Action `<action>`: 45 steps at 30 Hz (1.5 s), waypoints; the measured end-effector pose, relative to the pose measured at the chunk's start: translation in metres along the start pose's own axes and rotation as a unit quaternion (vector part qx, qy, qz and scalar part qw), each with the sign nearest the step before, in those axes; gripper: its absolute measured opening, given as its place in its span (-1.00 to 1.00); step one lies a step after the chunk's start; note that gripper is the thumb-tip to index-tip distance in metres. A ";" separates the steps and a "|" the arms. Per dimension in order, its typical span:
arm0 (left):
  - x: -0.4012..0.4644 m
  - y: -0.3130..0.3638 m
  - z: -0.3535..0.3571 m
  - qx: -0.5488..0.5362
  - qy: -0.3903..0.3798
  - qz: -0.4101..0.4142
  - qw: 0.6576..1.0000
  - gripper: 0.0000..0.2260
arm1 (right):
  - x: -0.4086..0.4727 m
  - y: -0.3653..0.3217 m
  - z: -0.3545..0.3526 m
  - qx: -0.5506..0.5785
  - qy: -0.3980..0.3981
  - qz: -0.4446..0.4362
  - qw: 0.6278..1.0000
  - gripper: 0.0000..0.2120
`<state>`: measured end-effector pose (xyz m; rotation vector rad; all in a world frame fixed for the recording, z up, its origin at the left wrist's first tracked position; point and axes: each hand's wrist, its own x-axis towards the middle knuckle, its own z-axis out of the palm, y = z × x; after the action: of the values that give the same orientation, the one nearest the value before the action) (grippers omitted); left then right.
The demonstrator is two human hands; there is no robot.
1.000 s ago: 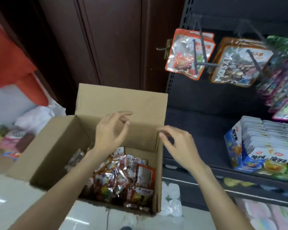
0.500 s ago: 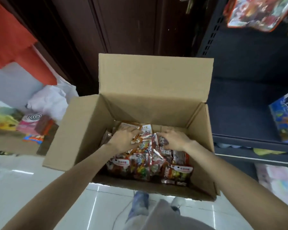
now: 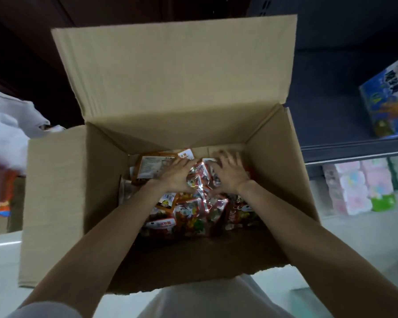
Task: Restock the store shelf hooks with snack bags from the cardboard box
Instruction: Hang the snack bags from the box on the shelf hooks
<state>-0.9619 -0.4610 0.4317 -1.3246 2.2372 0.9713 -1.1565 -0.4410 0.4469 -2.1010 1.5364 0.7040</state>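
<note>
Both arms reach down into cardboard box [image 3: 170,88]; left hand [image 3: 178,177] and right hand [image 3: 231,174] lie palm-down on snack bags [image 3: 191,214], fingers spread, apparently gripping nothing.

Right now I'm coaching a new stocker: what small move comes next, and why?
Probably close the fingers round a few bags and lift. Both the left hand and the right hand lie on the pile inside the box, neither visibly gripping one yet.

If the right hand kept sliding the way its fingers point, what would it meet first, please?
Probably the far inner wall of the cardboard box. The right hand lies on the snack bags, fingers aimed at that wall, though depth is hard to judge.
</note>
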 end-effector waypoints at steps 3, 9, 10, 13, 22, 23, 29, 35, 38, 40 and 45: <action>0.002 0.002 -0.001 0.011 0.017 0.014 1.000 -0.08 | 0.009 0.004 0.005 -0.008 -0.004 -0.009 1.000 0.09; 0.004 -0.001 0.003 -0.039 0.046 0.019 0.998 -0.14 | 0.013 0.008 -0.006 0.052 -0.020 0.024 0.998 0.03; 0.004 -0.002 0.002 -0.050 0.051 0.019 0.997 -0.16 | 0.011 0.010 -0.008 0.056 -0.014 0.023 0.998 -0.03; 0.000 0.001 -0.002 -0.063 0.051 0.033 0.996 -0.23 | 0.004 0.014 -0.011 0.055 -0.001 0.014 0.998 -0.22; -0.022 0.011 -0.016 -0.069 0.114 0.093 0.987 -0.49 | -0.026 0.004 -0.038 0.066 0.061 0.012 0.996 -0.71; -0.027 0.013 -0.021 -0.087 0.129 0.101 0.983 -0.52 | -0.035 0.006 -0.047 0.077 0.095 0.022 0.992 -0.77; -0.079 0.028 -0.058 -0.145 0.383 0.195 0.891 -0.75 | -0.123 0.019 -0.091 0.284 0.429 0.042 0.856 -0.78; -0.135 0.065 -0.104 -0.376 0.586 0.090 0.712 -0.94 | -0.191 0.012 -0.120 0.608 0.494 0.015 0.622 -0.90; -0.138 0.080 -0.115 -0.545 0.550 0.064 0.630 -0.98 | -0.196 0.004 -0.124 0.733 0.423 -0.021 0.532 -0.89; -0.135 0.089 -0.116 -0.596 0.523 0.060 0.607 -0.91 | -0.192 -0.004 -0.124 0.754 0.396 -0.013 0.524 -0.88; -0.138 0.124 -0.109 -0.641 0.452 0.091 0.614 -0.86 | -0.185 -0.015 -0.114 0.783 0.376 0.010 0.495 -0.79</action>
<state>-0.9981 -0.4137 0.6390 -2.6169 2.0971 2.8102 -1.1728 -0.3720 0.6531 -0.7132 1.3706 -1.4383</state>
